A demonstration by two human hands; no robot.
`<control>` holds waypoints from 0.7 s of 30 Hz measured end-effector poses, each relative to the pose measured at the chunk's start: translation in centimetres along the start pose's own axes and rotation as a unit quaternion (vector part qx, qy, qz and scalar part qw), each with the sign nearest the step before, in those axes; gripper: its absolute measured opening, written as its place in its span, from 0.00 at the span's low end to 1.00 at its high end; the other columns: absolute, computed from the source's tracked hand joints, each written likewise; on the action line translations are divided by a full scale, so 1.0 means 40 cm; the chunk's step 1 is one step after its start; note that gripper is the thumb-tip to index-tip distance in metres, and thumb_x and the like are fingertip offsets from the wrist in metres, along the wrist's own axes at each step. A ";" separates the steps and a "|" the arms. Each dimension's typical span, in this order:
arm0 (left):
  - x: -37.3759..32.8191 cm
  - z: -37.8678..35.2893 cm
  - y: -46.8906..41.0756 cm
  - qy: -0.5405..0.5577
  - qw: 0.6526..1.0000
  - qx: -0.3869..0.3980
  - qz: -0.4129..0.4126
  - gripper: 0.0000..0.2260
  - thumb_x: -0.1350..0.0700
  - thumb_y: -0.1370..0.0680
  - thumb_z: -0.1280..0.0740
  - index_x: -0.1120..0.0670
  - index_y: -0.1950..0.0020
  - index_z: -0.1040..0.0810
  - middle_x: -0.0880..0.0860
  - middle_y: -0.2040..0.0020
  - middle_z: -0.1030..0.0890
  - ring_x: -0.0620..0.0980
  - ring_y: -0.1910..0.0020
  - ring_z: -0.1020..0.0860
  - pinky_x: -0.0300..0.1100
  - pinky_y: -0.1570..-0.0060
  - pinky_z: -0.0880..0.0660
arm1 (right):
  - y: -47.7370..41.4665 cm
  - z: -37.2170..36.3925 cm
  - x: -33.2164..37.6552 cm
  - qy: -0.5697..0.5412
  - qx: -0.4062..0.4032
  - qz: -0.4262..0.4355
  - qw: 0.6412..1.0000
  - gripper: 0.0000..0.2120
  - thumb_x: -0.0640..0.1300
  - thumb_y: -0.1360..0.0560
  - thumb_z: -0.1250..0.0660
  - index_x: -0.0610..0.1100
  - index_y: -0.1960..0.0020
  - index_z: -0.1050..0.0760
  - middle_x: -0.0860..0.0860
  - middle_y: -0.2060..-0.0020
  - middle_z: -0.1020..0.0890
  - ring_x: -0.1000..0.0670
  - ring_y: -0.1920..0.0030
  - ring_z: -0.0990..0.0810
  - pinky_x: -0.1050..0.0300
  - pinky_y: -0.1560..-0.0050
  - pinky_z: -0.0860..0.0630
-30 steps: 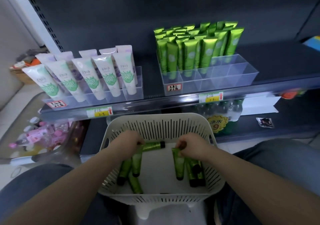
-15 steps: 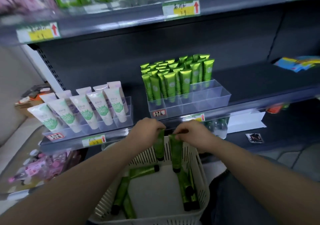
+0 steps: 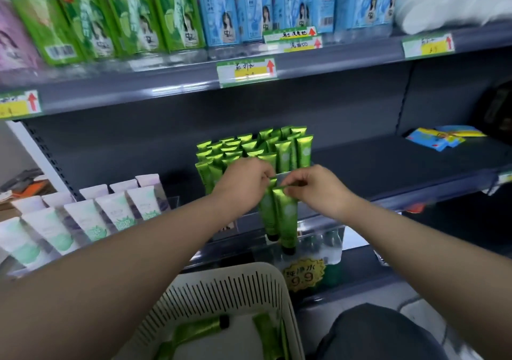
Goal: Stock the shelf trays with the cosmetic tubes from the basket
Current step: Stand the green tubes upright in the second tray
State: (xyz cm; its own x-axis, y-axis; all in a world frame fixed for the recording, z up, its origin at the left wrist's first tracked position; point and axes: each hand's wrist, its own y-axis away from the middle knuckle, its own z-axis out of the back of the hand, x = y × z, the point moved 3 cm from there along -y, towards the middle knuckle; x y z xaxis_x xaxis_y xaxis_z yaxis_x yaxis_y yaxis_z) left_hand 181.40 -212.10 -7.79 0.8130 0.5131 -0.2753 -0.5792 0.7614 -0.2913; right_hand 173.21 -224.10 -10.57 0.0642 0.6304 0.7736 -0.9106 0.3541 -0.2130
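Note:
My left hand (image 3: 243,181) pinches the crimped top of one green tube (image 3: 266,212), and my right hand (image 3: 318,188) pinches the top of a second green tube (image 3: 286,218). Both tubes hang side by side, black caps down, in front of the clear shelf tray (image 3: 293,175). Several upright green tubes (image 3: 257,149) fill the tray behind my hands. Below, the white slotted basket (image 3: 221,285) holds more green tubes (image 3: 199,330) lying flat.
White tubes (image 3: 83,221) stand in a clear tray at the left. Green and blue boxes (image 3: 177,18) line the shelf above. The dark shelf to the right carries blue-yellow packets (image 3: 443,138). A yellow 9.9 price sticker (image 3: 303,275) sits on bottled water below.
Both hands have lifted one green tube each out of the basket and raised them to the front of the shelf tray. The view has tilted upward.

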 end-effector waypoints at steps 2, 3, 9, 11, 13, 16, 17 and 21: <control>-0.019 0.006 -0.040 0.004 1.000 -0.015 0.002 0.11 0.61 0.22 0.38 0.54 0.44 0.19 0.54 0.47 0.17 0.53 0.48 0.20 0.44 0.46 0.24 | -0.027 0.037 -0.005 0.000 -0.025 -0.001 1.000 0.05 0.38 0.26 0.32 0.43 0.52 0.18 0.58 0.67 0.23 0.60 0.65 0.27 0.76 0.64 0.33; -0.027 0.006 -0.059 0.003 1.000 -0.022 0.002 0.11 0.61 0.23 0.38 0.53 0.44 0.19 0.54 0.47 0.17 0.53 0.48 0.20 0.45 0.47 0.24 | -0.040 0.053 -0.008 -0.001 -0.035 -0.001 0.999 0.05 0.38 0.26 0.32 0.44 0.53 0.18 0.58 0.67 0.23 0.60 0.65 0.27 0.73 0.62 0.31; -0.050 -0.004 -0.160 0.007 0.998 -0.055 -0.002 0.10 0.60 0.24 0.37 0.51 0.47 0.18 0.55 0.49 0.17 0.55 0.49 0.20 0.46 0.47 0.24 | -0.107 0.117 -0.039 -0.023 -0.089 0.002 0.996 0.05 0.38 0.26 0.32 0.42 0.53 0.18 0.55 0.68 0.23 0.58 0.66 0.27 0.65 0.61 0.31; -0.049 -0.009 -0.187 0.005 0.998 -0.061 -0.010 0.11 0.60 0.24 0.37 0.52 0.47 0.18 0.55 0.49 0.17 0.56 0.49 0.20 0.47 0.48 0.24 | -0.130 0.125 -0.049 -0.030 -0.098 0.003 0.995 0.05 0.38 0.26 0.32 0.42 0.53 0.18 0.52 0.65 0.21 0.55 0.62 0.25 0.64 0.58 0.28; -0.045 -0.011 -0.215 0.004 0.997 -0.072 -0.015 0.11 0.60 0.23 0.37 0.52 0.46 0.19 0.54 0.49 0.17 0.55 0.49 0.20 0.47 0.47 0.24 | -0.155 0.132 -0.057 -0.036 -0.107 0.002 0.994 0.05 0.38 0.26 0.33 0.43 0.53 0.18 0.48 0.60 0.18 0.53 0.58 0.23 0.59 0.53 0.27; -0.036 -0.018 -0.255 0.007 0.996 -0.087 -0.021 0.10 0.60 0.23 0.37 0.52 0.45 0.19 0.54 0.48 0.17 0.55 0.49 0.20 0.48 0.47 0.24 | -0.188 0.142 -0.068 -0.031 -0.113 0.007 0.993 0.05 0.38 0.26 0.33 0.44 0.55 0.18 0.48 0.60 0.18 0.53 0.58 0.23 0.59 0.53 0.27; -0.031 -0.023 -0.265 0.007 0.996 -0.088 -0.023 0.11 0.60 0.23 0.37 0.53 0.45 0.19 0.54 0.48 0.17 0.55 0.49 0.20 0.48 0.47 0.24 | -0.199 0.141 -0.075 -0.028 -0.114 0.008 0.993 0.05 0.39 0.26 0.33 0.44 0.54 0.18 0.48 0.60 0.18 0.53 0.58 0.23 0.60 0.54 0.28; -0.025 -0.027 -0.302 -0.004 0.993 -0.106 -0.045 0.10 0.61 0.24 0.37 0.53 0.47 0.19 0.54 0.49 0.17 0.55 0.49 0.20 0.49 0.48 0.24 | -0.243 0.143 -0.099 -0.044 -0.142 0.018 0.989 0.05 0.38 0.26 0.33 0.43 0.52 0.18 0.49 0.57 0.17 0.51 0.55 0.21 0.67 0.56 0.27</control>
State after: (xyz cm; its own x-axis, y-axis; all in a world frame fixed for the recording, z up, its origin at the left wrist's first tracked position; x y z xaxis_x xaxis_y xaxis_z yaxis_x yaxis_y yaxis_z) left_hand 187.53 -222.26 -5.00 0.8625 0.4497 -0.2321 -0.5023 0.7051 -0.5005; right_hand 179.47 -233.97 -8.15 -0.0135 0.5881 0.8087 -0.7595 0.5200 -0.3909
